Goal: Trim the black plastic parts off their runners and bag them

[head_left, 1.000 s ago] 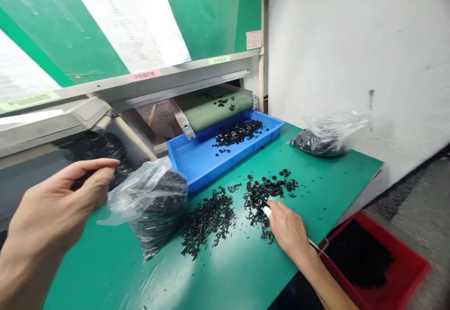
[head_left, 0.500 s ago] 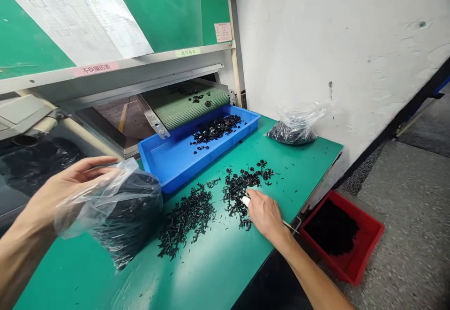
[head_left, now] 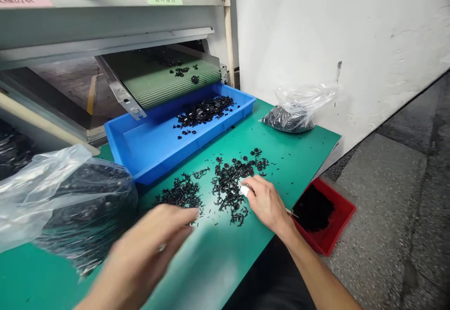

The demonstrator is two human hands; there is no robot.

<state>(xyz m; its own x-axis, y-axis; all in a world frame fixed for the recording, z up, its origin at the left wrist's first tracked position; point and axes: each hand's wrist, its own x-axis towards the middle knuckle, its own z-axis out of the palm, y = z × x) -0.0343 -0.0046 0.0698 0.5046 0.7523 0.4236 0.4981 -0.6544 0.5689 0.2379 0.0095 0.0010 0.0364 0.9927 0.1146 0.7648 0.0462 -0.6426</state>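
Note:
My left hand [head_left: 154,239], blurred by motion, reaches over the near side of a pile of short black pin-like pieces [head_left: 181,190]. Its fingers are stretched out, with no held thing visible. To its left, a clear plastic bag [head_left: 94,202] full of black pieces stands untouched, its mouth loose. My right hand [head_left: 265,202] is closed around a thin rod-like tool [head_left: 292,213], whose end sticks out by the wrist. A white covering [head_left: 245,190] wraps a fingertip. Those fingers touch a second pile of mixed black parts [head_left: 228,181], some round, some branched.
A blue tray [head_left: 165,157] with black parts stands below a green conveyor belt [head_left: 168,82]. Another plastic bag of black pieces [head_left: 290,117] sits at the far right of the green table [head_left: 211,258]. A red bin [head_left: 339,221] is on the floor beside the table.
My left hand has let go of the clear bag and moved right, over the pin pile. The right hand stays at the mixed pile. The view has tilted down.

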